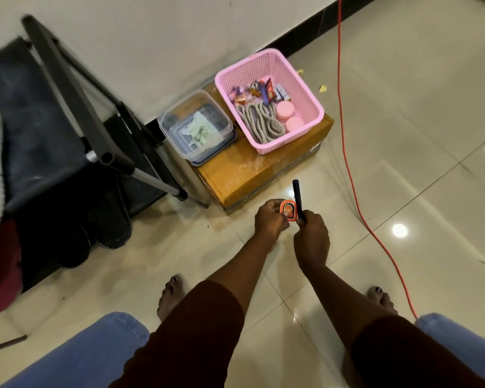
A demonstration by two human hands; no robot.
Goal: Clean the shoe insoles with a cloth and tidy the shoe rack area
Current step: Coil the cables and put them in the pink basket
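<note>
Glossy cream floor tiles (pixel 403 141) are mirroring ceiling lights. At centre frame the left hand (pixel 269 221) is pinching a small orange oval tag (pixel 289 210), grip clamped on it; the right hand (pixel 313 233) is clamping its grip round a slim black stick (pixel 297 197). At left, the shoe rack (pixel 76 107), dark fabric on metal tubes, is standing beside a cardboard box (pixel 249 175) bearing a pink mesh basket (pixel 305 107).

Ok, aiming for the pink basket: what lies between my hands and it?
Head view: past the left hand with orange tag and right hand with black stick, only floor tile, then the cardboard box under the pink basket.
</note>
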